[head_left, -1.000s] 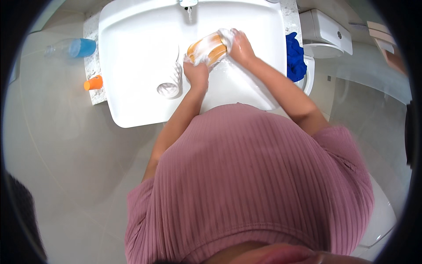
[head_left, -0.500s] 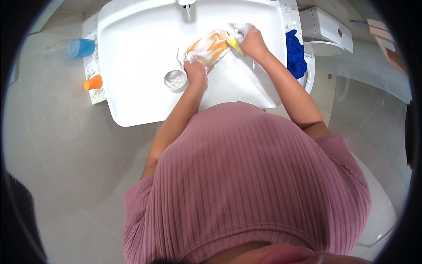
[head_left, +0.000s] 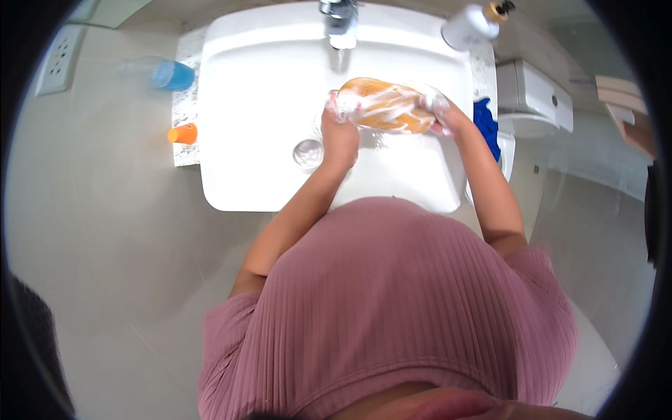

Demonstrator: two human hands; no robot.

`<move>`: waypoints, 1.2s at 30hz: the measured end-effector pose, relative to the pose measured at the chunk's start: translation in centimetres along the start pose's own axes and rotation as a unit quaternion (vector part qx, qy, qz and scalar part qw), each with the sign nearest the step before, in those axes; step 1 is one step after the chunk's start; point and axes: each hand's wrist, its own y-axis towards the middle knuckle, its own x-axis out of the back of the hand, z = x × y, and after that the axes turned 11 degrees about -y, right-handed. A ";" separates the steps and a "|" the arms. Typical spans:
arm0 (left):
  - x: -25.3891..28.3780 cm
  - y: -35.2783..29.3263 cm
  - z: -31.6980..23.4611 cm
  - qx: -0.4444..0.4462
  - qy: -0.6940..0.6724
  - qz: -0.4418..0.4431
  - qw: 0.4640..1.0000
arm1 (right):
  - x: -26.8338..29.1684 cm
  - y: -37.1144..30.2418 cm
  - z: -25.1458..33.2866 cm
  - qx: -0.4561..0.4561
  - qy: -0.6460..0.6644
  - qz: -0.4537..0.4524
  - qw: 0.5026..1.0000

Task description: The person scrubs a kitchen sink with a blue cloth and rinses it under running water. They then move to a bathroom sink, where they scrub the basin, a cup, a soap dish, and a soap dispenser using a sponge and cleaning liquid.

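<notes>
Both hands hold a long, rounded orange-brown thing streaked with white suds, level above the white sink; it is shaped like a shoe sole, but I cannot make out its kind. Around its left end my left hand is closed. My right hand, foamy over the fingers, grips the right end, and its fingertips are partly hidden. A small round cup with suds inside stands in the basin beside my left wrist. Behind the held thing, water runs from the chrome tap.
On the speckled counter at the left are a clear bottle with blue liquid and an orange cup. A white pump bottle stands at the back right. A blue cloth lies near the toilet.
My right hand has come down onto the right end of the orange-brown thing, which now lies more level. The yellow tool by my right hand no longer shows. The view has shifted.
</notes>
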 end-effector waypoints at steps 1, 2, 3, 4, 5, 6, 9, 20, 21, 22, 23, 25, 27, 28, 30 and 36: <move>-0.5 0.3 -0.3 -0.010 -0.038 -0.001 0.999 | 0.0 -0.1 0.4 0.048 -0.130 -0.018 0.990; -1.0 0.5 -0.9 0.013 -0.027 -0.023 0.999 | -0.6 -0.1 0.6 0.079 -0.107 -0.025 0.991; -1.5 0.5 -1.1 0.012 -0.073 -0.028 0.997 | -1.0 0.0 0.8 0.110 -0.082 -0.030 0.990; -1.9 0.6 -1.2 0.011 -0.119 -0.033 0.992 | -1.8 0.1 1.2 0.151 -0.166 -0.045 0.974; -2.1 0.6 -1.4 0.013 -0.164 -0.035 0.986 | -2.8 0.1 1.3 0.188 -0.245 -0.063 0.949; -2.0 0.4 -1.8 0.055 -0.209 -0.025 0.976 | -4.1 0.0 1.2 0.222 -0.321 -0.084 0.917; -0.8 1.1 -4.1 0.128 -0.301 0.009 0.945 | -9.4 -1.3 2.0 0.299 -0.366 -0.086 0.877; 7.3 2.0 -12.0 0.048 -0.321 0.038 0.945 | -22.5 7.0 4.4 0.466 -0.441 -0.100 0.760; 8.2 1.9 -12.7 0.031 -0.305 0.005 0.952 | -23.2 7.4 5.0 0.446 -0.450 -0.108 0.766; 9.7 2.0 -12.9 0.022 -0.287 -0.012 0.958 | -22.9 9.7 5.0 0.496 -0.462 -0.161 0.717; 11.7 2.2 -12.7 0.010 -0.270 -0.029 0.962 | -22.6 12.3 4.7 0.459 -0.495 -0.231 0.701; 14.5 2.0 -12.3 0.004 -0.268 -0.050 0.962 | -22.0 16.5 3.9 0.370 -0.553 -0.363 0.652; 16.6 1.3 -12.0 0.013 -0.295 -0.055 0.954 | -22.2 16.7 5.7 0.363 -0.602 -0.411 0.580; 17.2 1.1 -11.6 0.004 -0.309 -0.058 0.949 | -22.5 17.0 6.6 0.359 -0.624 -0.434 0.542; 17.3 0.4 -11.6 0.010 -0.321 -0.085 0.943 | -23.3 19.2 7.4 0.355 -0.598 -0.373 0.615; 17.0 -0.5 -12.4 -0.080 -0.213 -0.105 0.968 | -30.8 23.5 9.1 0.405 -0.662 -0.191 0.601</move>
